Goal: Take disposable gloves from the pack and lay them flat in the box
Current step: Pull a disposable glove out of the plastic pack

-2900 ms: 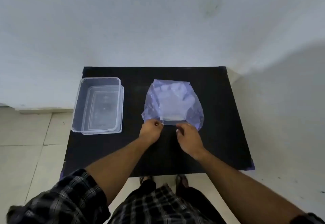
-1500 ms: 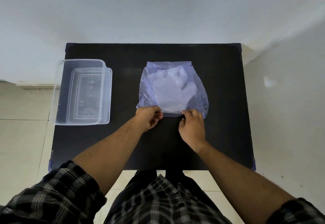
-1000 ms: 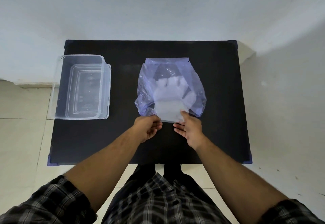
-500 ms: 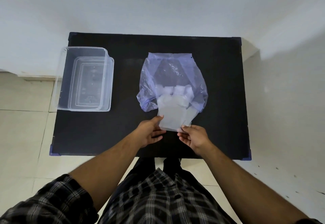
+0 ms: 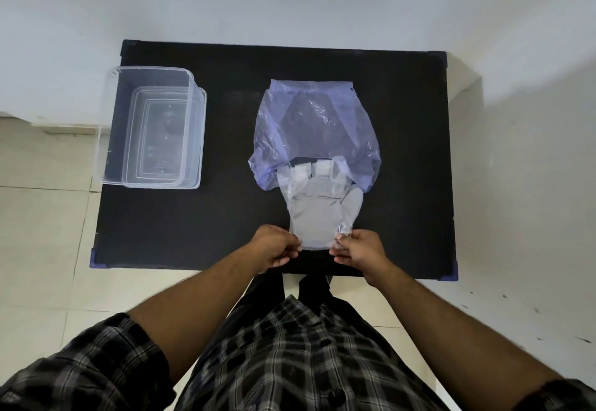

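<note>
A bluish see-through plastic pack (image 5: 314, 127) lies in the middle of the black table (image 5: 225, 217). A stack of clear disposable gloves (image 5: 317, 214) sticks out of the pack's near opening, fingertips still inside. My left hand (image 5: 274, 246) pinches the left corner of the gloves' cuff. My right hand (image 5: 359, 248) pinches the right corner. A clear plastic box (image 5: 154, 127) stands at the table's left edge, with nothing in it.
The box hangs slightly over the table's left side. A white wall runs behind the table and on the right. Tiled floor shows to the left and below. My checked shirt fills the bottom of the view.
Both hands have pulled the gloves toward me, out of the pack. Most of the stack now lies outside the bag, where earlier it lay wholly inside.
</note>
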